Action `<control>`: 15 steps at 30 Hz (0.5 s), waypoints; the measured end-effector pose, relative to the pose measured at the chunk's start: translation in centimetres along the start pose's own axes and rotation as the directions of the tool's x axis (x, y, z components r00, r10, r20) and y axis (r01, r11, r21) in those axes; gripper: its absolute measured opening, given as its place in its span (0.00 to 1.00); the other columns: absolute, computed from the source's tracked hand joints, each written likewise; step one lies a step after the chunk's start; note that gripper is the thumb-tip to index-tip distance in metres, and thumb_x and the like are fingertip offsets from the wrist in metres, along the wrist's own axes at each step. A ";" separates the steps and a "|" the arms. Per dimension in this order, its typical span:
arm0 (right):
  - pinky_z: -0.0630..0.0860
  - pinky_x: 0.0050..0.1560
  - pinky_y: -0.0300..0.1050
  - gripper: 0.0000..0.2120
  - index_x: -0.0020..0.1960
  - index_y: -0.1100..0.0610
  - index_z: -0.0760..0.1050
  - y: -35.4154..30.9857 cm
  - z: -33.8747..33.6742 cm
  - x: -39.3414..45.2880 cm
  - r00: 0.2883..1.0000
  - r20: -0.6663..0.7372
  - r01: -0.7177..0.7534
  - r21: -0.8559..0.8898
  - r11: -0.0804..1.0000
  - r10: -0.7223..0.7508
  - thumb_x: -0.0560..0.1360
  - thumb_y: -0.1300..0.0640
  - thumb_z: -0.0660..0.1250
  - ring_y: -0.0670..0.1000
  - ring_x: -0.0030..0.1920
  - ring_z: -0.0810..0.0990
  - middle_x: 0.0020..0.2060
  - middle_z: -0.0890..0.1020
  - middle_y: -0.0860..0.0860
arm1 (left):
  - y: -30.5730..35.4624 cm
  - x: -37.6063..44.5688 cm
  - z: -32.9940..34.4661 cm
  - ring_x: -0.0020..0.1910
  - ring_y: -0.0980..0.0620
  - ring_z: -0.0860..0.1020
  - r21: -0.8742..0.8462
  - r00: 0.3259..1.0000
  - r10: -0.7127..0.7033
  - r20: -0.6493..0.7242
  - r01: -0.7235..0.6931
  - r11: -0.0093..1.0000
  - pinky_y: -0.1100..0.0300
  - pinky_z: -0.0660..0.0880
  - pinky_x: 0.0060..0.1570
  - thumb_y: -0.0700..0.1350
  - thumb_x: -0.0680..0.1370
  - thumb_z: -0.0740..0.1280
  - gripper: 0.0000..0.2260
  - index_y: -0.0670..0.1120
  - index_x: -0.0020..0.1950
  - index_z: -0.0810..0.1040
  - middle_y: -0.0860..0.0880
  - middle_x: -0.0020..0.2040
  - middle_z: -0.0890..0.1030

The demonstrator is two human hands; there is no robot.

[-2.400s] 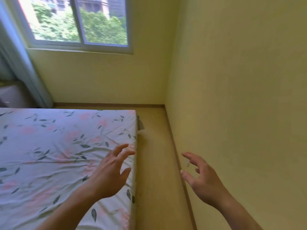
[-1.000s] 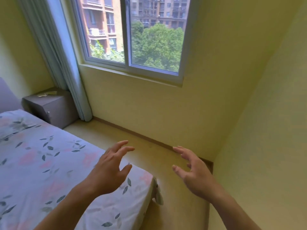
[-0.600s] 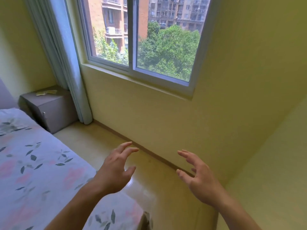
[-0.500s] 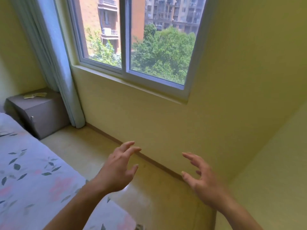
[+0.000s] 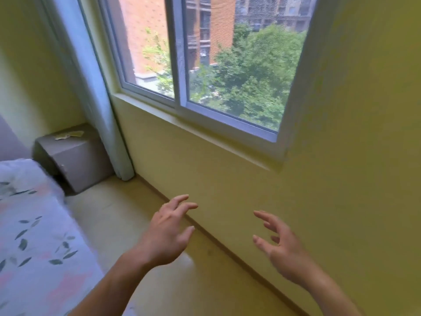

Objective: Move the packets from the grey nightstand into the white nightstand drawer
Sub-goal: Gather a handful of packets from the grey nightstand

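Atop the grey nightstand [image 5: 75, 160], in the far left corner, lay the packets [image 5: 69, 134]: a few flat, yellowish pieces near the back of its top, overlapping or just beside one another; blur prevented a count. They sat flat and loose, with nothing on them, so a pick from above looked feasible. The nightstand stood on the floor [image 5: 127, 215] between the bed [image 5: 29, 236] and the curtain [image 5: 95, 99], its front carrying a small knob. That position put it at the head of the bed, within reach of a sleeper, which probably explained why the packets were left there.

No white nightstand or drawer was in view, so the destination could not be located.

Both hands were well apart from the packets and held nothing. The left hand [image 5: 167, 238] was raised over the floor, back toward the camera, fingers spread and loosely bent. The right hand [image 5: 281, 247] was raised near the yellow wall [image 5: 341, 201], palm turned inward, fingers likewise spread and slightly curled, touching nothing. Judgement: hands were carried ahead, empty and ready, during an approach toward the grey nightstand; no packet was collected yet, so the task stood at its start.

Above the wall, the window [image 5: 205, 71] showed trees and buildings outside. Next move called for closing the gap along the floor strip between bed and wall.
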State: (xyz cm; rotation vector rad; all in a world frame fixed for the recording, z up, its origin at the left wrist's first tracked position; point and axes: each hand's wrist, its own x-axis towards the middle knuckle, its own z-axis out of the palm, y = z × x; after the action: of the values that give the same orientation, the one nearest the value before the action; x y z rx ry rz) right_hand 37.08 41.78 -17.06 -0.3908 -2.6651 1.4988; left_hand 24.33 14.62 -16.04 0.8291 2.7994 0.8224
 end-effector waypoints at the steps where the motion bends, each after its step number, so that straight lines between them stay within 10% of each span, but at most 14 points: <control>1: 0.70 0.73 0.47 0.27 0.72 0.33 0.67 -0.3 0.1 2.8 0.999 0.034 0.031 -0.003 1.000 -0.031 0.78 0.51 0.72 0.40 0.71 0.69 0.73 0.68 0.33 | -0.7 1.0 -0.6 0.76 0.55 0.62 0.006 0.999 -0.037 -0.034 0.037 0.999 0.53 0.62 0.77 0.53 0.80 0.67 0.23 0.60 0.74 0.69 0.62 0.78 0.60; 15: 0.67 0.76 0.47 0.27 0.74 0.36 0.68 -15.9 16.5 31.7 0.736 0.535 0.483 0.014 0.875 -0.415 0.77 0.49 0.72 0.37 0.73 0.67 0.73 0.68 0.33 | -18.1 4.1 -11.5 0.78 0.55 0.60 -0.080 0.745 -0.555 -0.370 0.570 0.818 0.52 0.62 0.76 0.52 0.80 0.67 0.21 0.63 0.73 0.69 0.61 0.79 0.59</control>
State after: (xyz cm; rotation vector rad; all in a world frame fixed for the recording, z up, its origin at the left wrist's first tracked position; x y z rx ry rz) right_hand 0.57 27.98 -14.58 0.7420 -2.9260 1.4237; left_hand 9.45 -1.40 -15.64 -0.2389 3.1101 0.8806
